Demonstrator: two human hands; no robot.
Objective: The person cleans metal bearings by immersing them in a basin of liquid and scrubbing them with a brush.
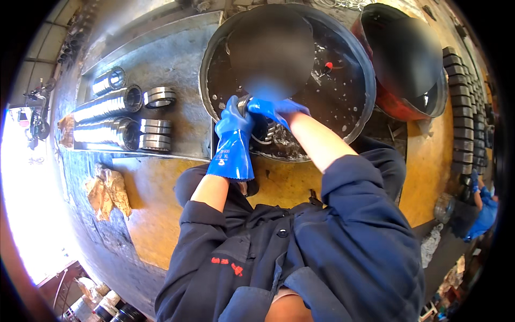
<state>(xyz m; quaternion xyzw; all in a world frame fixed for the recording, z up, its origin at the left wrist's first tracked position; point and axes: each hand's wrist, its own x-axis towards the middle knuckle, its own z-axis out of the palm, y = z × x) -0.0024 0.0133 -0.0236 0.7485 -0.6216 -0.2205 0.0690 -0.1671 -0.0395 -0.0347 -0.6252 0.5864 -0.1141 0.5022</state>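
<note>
Both my hands wear long blue rubber gloves and meet over the near left rim of a wide round tub (366, 64) of dark liquid. My left hand (234, 121) is closed around a metal ring (243, 105), whose edge shows between the gloves. From the other side my right hand (270, 108) grips the same ring, its fingers partly hidden. Just below the gloves, more metal rings (263, 133) lie inside the tub. A small red-ended object (328, 66) shows in the liquid, and a dark blurred patch covers the tub's middle.
Left of the tub, a metal tray (185, 70) carries rows of shiny rings (107, 132) and a short stack (155, 134). Crumpled brown paper (108, 193) lies nearer. A red drum (394, 104) stands right, beside stacked dark parts (461, 107). Another person (483, 212) is far right.
</note>
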